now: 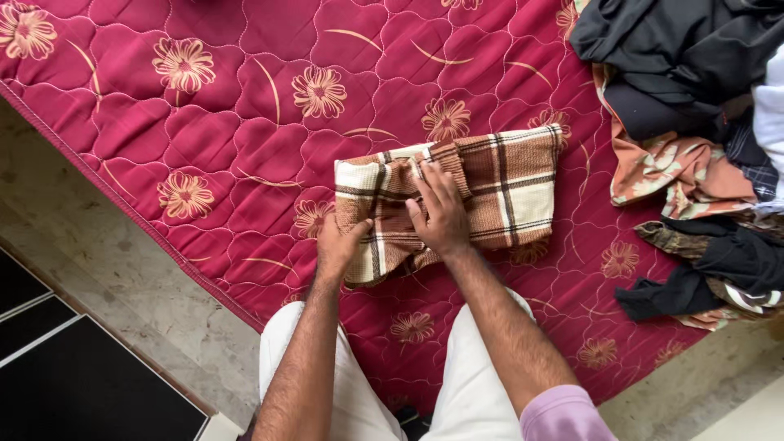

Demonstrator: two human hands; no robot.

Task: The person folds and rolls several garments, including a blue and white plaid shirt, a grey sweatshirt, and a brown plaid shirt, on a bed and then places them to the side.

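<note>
A brown and cream checked cloth (506, 184) lies partly folded on a maroon quilted mattress (229, 122) with gold flower patterns. My left hand (339, 245) grips the cloth's near left edge, fingers tucked under the fold. My right hand (441, 212) presses flat on the middle of the cloth, fingers spread and pointing away from me. My white trousers show below, between my forearms.
A heap of loose clothes (694, 106) in black, floral orange and dark prints fills the right side of the mattress. A pale stone floor (98, 269) runs along the mattress's left edge, with a black mat (73, 384) at bottom left.
</note>
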